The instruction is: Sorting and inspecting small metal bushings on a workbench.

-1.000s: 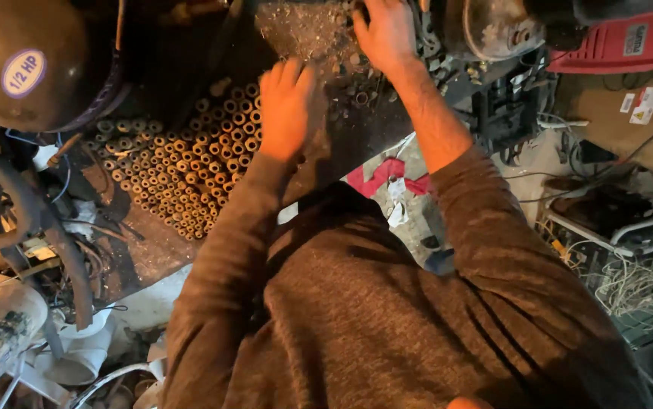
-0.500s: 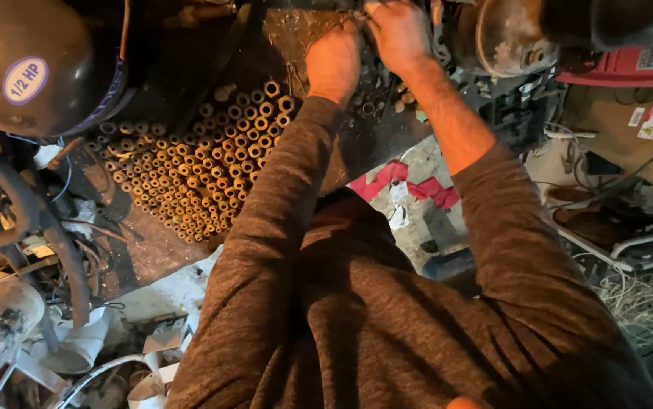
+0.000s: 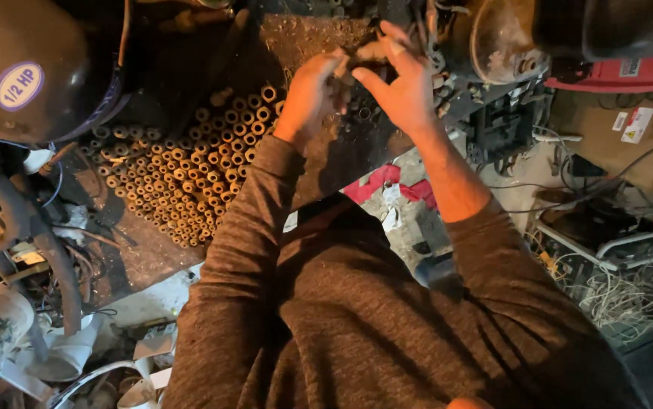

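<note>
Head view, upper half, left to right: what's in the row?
Dark rounded compressor tank → stack of short copper tubes → left hand → right hand, both on a small part between them → rusty round housing → red machine casing.

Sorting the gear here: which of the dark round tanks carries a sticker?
The big dark tank at upper left; it bears a round purple-rimmed sticker. The rusty one beside the right hand shows none.
</note>
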